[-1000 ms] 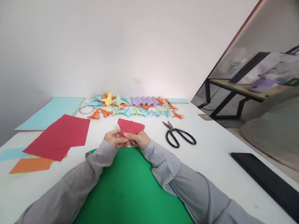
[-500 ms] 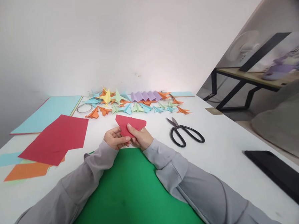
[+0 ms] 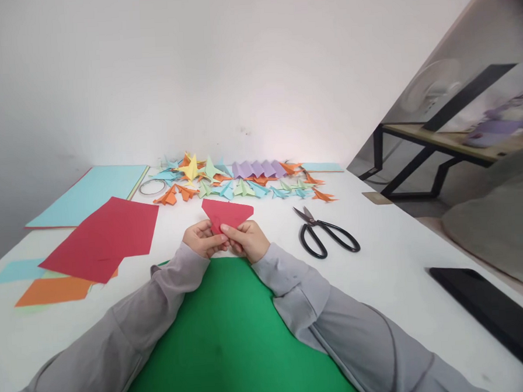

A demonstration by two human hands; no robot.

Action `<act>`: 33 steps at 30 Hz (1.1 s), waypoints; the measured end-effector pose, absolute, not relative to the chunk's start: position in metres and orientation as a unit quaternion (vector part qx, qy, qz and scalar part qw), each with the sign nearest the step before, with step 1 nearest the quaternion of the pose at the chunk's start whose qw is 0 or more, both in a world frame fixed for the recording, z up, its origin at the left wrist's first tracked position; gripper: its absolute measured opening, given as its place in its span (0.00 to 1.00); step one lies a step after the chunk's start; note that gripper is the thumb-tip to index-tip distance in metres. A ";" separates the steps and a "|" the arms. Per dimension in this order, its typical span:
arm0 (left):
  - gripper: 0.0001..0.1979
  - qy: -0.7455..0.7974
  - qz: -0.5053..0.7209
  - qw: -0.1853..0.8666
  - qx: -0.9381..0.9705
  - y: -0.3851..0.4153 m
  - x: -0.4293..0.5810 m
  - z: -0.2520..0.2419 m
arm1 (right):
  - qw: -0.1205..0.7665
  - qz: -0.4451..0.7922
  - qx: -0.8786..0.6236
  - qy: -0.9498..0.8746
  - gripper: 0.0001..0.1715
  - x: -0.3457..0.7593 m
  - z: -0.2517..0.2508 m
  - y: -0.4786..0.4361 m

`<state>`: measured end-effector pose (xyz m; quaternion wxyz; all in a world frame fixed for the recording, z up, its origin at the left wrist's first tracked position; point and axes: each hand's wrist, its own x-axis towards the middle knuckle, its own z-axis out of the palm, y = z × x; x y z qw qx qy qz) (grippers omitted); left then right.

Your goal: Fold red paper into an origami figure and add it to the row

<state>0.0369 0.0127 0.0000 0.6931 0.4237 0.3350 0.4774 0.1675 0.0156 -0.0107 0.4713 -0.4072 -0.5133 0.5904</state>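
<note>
A small folded piece of red paper (image 3: 228, 212) is held up just above the white table (image 3: 391, 259). My left hand (image 3: 201, 239) and my right hand (image 3: 247, 239) both pinch its near edge, fingers closed and meeting in the middle. Grey sleeves cover both arms. A large green sheet (image 3: 234, 338) lies under my forearms, close to me.
Black scissors (image 3: 327, 238) lie right of my hands. A big red sheet (image 3: 108, 236), orange paper (image 3: 51, 290) and light blue sheets (image 3: 90, 193) lie to the left. Several folded paper figures (image 3: 238, 182) and a tape ring (image 3: 152, 187) line the far edge. A black flat object (image 3: 491, 312) sits at the right.
My right thumb has slid down off the face of the red paper to its near edge. The paper has tilted slightly. Both hands remain in the same spot.
</note>
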 end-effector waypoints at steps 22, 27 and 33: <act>0.16 0.346 0.496 0.697 0.384 0.012 0.039 0.001 | 0.533 0.590 -0.382 -0.471 0.24 0.163 -0.007 0.011; 0.17 0.347 0.496 0.698 0.384 0.014 0.038 -0.003 | 0.511 0.587 -0.388 -0.494 0.25 0.163 -0.008 0.010; 0.19 0.359 0.490 0.686 0.402 0.015 0.034 -0.003 | 0.495 0.596 -0.368 -0.514 0.24 0.163 -0.007 0.009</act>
